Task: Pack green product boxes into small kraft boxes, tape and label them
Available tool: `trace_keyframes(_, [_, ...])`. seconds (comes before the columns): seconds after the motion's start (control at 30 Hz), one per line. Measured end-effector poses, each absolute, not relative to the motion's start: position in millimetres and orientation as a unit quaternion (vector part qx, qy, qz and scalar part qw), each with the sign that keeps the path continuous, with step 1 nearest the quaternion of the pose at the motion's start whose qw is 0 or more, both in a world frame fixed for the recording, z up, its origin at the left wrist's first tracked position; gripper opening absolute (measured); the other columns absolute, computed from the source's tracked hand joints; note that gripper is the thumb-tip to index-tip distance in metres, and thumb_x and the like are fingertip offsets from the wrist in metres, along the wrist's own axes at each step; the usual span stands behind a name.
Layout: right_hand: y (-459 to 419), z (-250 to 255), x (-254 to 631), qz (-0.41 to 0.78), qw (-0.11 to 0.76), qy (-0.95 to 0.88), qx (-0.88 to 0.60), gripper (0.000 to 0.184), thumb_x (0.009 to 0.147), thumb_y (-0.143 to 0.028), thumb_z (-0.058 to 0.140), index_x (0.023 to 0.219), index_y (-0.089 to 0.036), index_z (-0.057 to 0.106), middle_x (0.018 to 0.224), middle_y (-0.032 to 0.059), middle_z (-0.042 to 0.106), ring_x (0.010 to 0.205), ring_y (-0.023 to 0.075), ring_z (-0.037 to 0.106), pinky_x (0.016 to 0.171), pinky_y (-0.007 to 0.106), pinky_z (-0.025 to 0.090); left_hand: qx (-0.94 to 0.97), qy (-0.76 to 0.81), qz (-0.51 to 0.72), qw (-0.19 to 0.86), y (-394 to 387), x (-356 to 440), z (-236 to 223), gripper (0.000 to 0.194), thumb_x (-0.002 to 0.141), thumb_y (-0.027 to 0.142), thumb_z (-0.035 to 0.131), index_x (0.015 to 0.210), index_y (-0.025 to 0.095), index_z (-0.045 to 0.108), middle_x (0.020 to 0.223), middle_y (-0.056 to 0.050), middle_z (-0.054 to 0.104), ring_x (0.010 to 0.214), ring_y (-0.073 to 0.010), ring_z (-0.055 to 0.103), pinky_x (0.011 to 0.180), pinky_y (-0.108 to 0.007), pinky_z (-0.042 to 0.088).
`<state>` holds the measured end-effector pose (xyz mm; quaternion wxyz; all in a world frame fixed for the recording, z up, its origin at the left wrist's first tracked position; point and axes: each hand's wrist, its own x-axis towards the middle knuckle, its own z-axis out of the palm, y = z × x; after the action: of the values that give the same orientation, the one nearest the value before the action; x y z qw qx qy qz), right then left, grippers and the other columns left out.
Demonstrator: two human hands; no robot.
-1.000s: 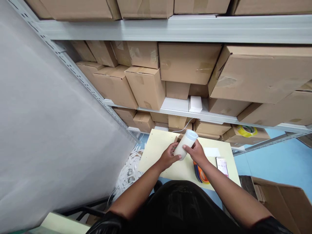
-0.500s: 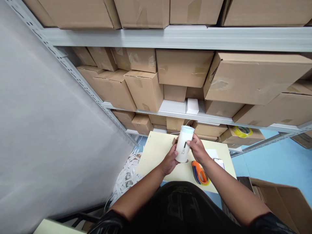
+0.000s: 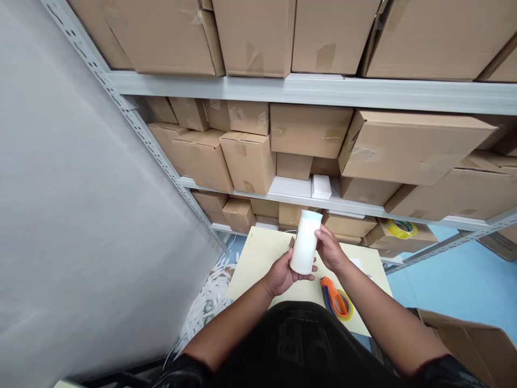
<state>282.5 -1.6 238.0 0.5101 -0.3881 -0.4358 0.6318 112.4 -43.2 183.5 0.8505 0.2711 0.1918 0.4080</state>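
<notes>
Partner: Where do you have the thing?

Operator: On my remote feed, the white container (image 3: 305, 250) is between both hands, above the pale table (image 3: 258, 253), leaning a little with its light-blue top (image 3: 311, 215) uppermost. My left hand (image 3: 283, 274) is half-curled round the lower part, its fingers showing past the base on the other side; my right hand (image 3: 329, 250) is partly closed on the upper side

Partner: Heavy, do you reckon?

Operator: I'd guess light, as the hold looks easy, but I can't see inside, so there may be contents. The wall looks stiff and smooth; I'd expect it to slide in a loose grip. Plastic or glass I can't tell, so I'd treat it as breakable

Partner: So where would you grip?

Operator: I'd bear the weight low with the left and steady the straight body with the right, just below the top. I wouldn't lift by the top alone; it might come off
</notes>
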Motion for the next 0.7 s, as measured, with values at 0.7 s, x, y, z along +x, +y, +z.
trace_keyframes(0.7, [17.8,231.9,257.4,0.605,0.540,-0.409,-0.418,0.040,0.077,-0.054,0.075,0.102,-0.024,0.064,0.085,0.0027,0.072,0.076,0.0238,0.065,0.068,0.035,0.053,0.303,0.229,0.418,0.825,-23.4,82.0,178.1,0.068,0.094,0.071,0.053,0.129,0.013,0.062,0.122,-0.021,0.070,0.112,-0.0358,0.067,0.086,-0.046,0.054])
